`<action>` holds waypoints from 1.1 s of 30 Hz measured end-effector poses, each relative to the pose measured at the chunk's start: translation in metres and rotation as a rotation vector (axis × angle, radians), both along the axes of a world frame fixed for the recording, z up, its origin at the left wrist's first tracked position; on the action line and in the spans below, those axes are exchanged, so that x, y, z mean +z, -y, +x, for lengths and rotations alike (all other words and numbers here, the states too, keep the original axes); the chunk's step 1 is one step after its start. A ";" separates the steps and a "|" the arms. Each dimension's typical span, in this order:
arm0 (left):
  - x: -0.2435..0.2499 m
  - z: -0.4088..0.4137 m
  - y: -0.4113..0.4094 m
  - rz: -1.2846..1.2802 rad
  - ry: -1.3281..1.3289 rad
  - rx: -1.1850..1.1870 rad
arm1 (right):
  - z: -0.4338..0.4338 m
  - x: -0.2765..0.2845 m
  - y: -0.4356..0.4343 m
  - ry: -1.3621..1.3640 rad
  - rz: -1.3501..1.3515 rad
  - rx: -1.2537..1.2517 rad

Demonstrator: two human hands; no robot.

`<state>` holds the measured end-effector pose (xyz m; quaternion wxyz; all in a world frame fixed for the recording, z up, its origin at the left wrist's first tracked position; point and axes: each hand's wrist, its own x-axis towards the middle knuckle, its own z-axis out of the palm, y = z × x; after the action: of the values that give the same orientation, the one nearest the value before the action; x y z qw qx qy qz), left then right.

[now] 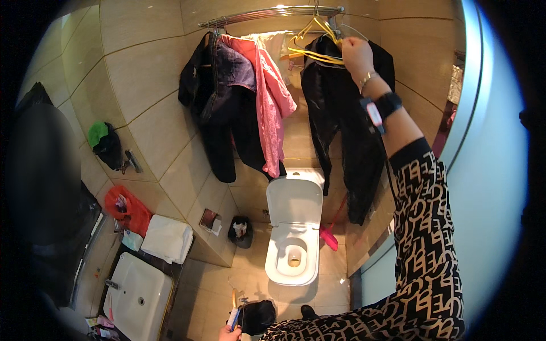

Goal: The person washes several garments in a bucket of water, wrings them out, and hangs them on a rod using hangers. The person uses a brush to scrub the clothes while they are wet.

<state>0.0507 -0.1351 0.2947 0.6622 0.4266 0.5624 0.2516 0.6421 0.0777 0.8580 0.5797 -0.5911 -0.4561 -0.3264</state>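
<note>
My right hand [357,55] is raised in a closed fist at the ends of several yellow clothes hangers [318,54], which hang from the metal towel rack [273,16]. Its fingers wrap around a hanger end, though the exact grip is hidden. Behind and below it hang black trousers [362,140]. At the bottom edge, my left hand [230,333] is partly cut off. It closes on a slim blue-and-white object [233,317], apparently a brush, with a tan upper end. Black cloth [258,317] shows right beside that hand; what supports it is unclear.
A white toilet [294,251] with its lid raised stands ahead. Dark clothes [209,93] and a pink garment [273,98] hang at left. A washbasin [138,294], folded white towel [167,238] and red bag [128,209] sit left. A pale blue door panel [486,179] borders the right.
</note>
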 end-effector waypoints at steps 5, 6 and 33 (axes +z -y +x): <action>-0.011 0.008 -0.023 0.018 -0.132 0.048 | 0.036 0.057 -0.048 0.210 0.090 -0.047; -0.014 0.013 -0.027 -0.014 -0.148 0.077 | 0.046 0.076 -0.051 0.372 0.060 -0.171; -0.023 0.105 -0.066 -0.048 -0.112 0.000 | 0.100 0.071 -0.044 0.345 -0.301 -0.094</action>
<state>0.1558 -0.0695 0.2712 0.6398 0.4239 0.6045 0.2135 0.7421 0.1216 0.9291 0.3824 -0.6271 -0.5639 -0.3776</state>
